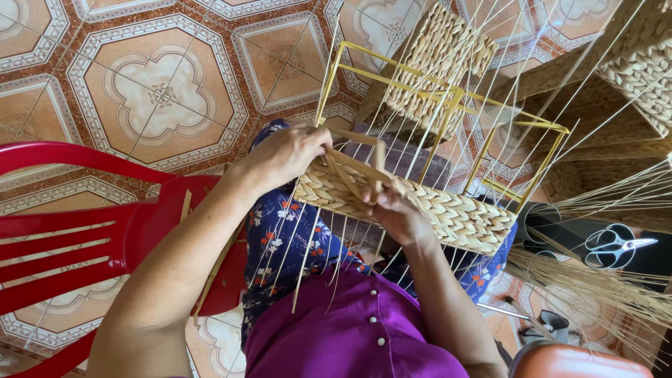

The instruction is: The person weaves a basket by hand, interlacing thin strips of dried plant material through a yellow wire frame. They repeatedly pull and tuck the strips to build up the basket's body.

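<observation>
Hands pinch straw strands (353,164) on half-woven basket (448,213); right hand (395,213) fingertips hidden, left hand (287,154) knuckles up.

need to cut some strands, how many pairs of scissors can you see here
1. The scissors lie on a dark surface at the right edge, beside the loose straw bundle, away from both hands and the basket. More could be hidden under the straw.

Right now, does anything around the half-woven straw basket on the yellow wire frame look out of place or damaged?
Nothing looks damaged. A loose pale straw strip lies on the red plastic chair, away from the half-woven straw basket that both hands, left hand and right hand, are working on.
</observation>
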